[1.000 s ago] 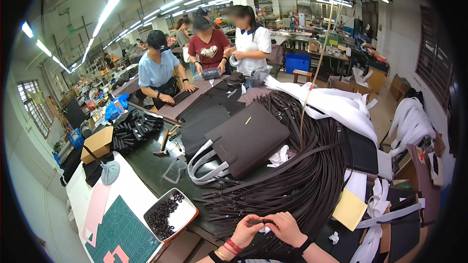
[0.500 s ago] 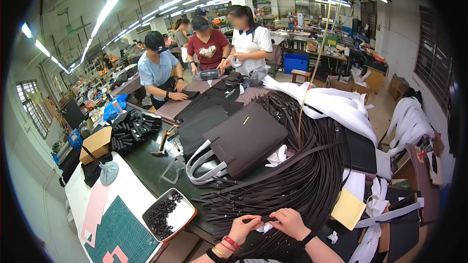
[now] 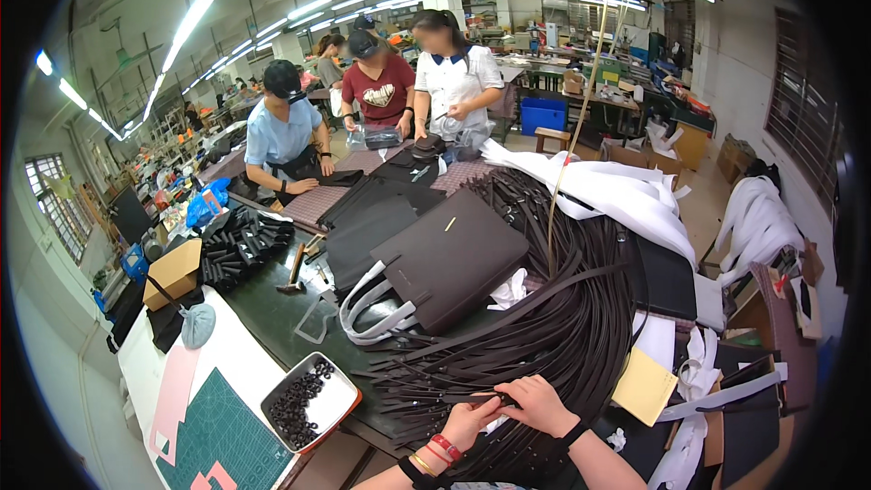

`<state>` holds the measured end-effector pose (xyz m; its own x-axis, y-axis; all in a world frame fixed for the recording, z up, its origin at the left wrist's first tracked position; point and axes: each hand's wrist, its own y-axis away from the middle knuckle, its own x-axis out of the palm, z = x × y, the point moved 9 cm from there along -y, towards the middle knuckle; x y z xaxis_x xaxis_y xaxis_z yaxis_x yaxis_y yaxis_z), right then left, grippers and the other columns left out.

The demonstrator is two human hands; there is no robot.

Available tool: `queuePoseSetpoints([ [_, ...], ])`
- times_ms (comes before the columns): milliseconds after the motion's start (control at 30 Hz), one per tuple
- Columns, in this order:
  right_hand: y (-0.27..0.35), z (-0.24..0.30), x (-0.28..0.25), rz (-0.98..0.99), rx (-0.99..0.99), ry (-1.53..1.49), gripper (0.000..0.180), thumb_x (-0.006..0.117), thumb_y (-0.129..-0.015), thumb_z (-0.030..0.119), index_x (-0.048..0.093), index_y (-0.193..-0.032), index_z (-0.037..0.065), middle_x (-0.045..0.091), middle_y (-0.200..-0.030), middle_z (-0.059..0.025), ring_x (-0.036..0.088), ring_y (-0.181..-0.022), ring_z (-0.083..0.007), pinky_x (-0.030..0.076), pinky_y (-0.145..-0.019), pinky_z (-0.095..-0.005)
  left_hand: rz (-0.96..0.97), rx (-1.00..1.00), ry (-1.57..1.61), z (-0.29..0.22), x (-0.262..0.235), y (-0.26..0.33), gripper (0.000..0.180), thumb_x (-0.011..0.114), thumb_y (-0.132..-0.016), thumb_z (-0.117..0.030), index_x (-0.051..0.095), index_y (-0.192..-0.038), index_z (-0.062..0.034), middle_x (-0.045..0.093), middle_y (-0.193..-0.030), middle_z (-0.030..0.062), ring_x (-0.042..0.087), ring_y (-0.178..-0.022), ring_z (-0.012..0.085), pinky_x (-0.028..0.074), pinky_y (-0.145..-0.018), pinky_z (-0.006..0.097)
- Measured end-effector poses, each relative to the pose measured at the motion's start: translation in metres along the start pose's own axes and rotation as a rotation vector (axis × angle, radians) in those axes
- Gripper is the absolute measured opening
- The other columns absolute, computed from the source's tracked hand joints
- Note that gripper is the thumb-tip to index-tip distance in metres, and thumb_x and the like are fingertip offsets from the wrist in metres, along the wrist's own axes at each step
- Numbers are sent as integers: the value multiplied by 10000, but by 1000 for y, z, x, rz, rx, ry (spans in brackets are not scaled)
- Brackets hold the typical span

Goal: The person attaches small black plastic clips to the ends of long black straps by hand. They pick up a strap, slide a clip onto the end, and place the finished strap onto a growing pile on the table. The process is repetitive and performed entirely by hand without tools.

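Both my hands meet low in the view, over a large heap of dark brown straps (image 3: 562,327). My left hand (image 3: 470,424) has its fingers closed at a dark strap end (image 3: 485,397). My right hand (image 3: 537,406) pinches at the same spot, its fingertips touching those of my left hand. Any small part between the fingertips is hidden. White crumpled paper shows just under the hands. Left of them stands a white tray with a red-orange outer side (image 3: 337,396), holding many small black ring-like pieces (image 3: 292,413).
A dark brown handbag (image 3: 454,263) with wrapped handles lies beyond the straps. A hammer (image 3: 294,270), a green cutting mat (image 3: 227,431) and a yellow pad (image 3: 644,387) lie around. White strips (image 3: 590,181) cover the right side. Several people stand across the table.
My hands have come together, the right moving in to the left, and the dark strap end now shows at the fingers. Across the table, the co-workers' hands have shifted slightly.
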<state>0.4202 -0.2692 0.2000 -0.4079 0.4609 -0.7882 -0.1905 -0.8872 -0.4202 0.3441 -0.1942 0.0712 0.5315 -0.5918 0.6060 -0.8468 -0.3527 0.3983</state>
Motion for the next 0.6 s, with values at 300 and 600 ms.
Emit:
queuePoseSetpoints([
  [300,5,-20,-12,-112,15,-170,220,685,-793,129,637,-994,55,606,-857,-75,585,-799,-262,467,-723,-351,89,-89,89,-5,1,-8,303,565,-957,-171,577,-1198,13,638,-1102,125,626,-1031,205,505,-938,305],
  [600,6,-17,-10,-147,-83,-47,263,695,-782,144,618,-1016,49,605,-861,-59,593,-778,-240,478,-702,-332,29,-56,77,0,-6,-14,260,629,-914,-125,624,-1123,30,652,-1091,104,637,-1001,199,507,-930,303],
])
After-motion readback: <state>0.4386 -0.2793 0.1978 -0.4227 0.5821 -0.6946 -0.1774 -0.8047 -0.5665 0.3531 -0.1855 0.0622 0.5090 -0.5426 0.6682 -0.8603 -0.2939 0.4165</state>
